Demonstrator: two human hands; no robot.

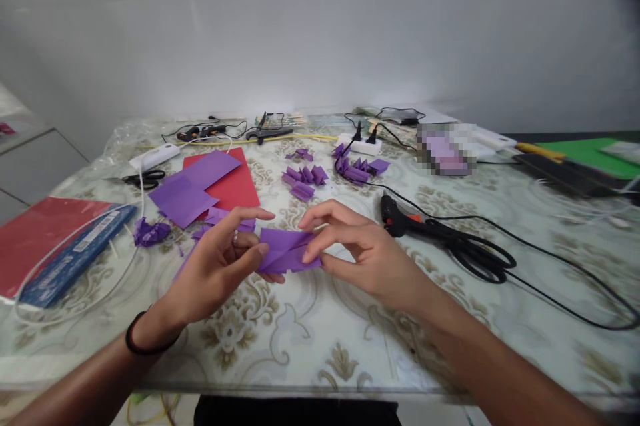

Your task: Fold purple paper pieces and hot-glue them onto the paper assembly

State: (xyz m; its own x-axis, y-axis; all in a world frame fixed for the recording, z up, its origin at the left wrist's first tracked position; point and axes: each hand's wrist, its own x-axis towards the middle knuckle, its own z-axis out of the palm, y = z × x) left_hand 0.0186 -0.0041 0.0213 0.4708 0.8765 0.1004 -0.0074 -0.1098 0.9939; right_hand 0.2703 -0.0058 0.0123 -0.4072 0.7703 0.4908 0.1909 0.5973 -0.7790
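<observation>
A small folded piece of purple paper (285, 249) is held between both hands above the front part of the table. My left hand (217, 263) pinches its left end, thumb on top and fingers beneath. My right hand (367, 253) grips the right end with thumb and fingertips. A crease runs across the piece. Beyond it lie several folded purple paper pieces (305, 179), with another cluster of folded pieces (356, 169) to their right. Purple sheets (187, 196) rest on a red sheet (250, 189) at the left, and a crumpled purple paper (150, 231) sits near my left hand.
A black glue gun (407, 218) with a coiled cord lies to the right. Scissors (145, 179), a white power strip (360, 145) and pliers (270, 133) are farther back. A red paper packet (50, 239) is at the left edge, with a white cable (141, 196) crossing it.
</observation>
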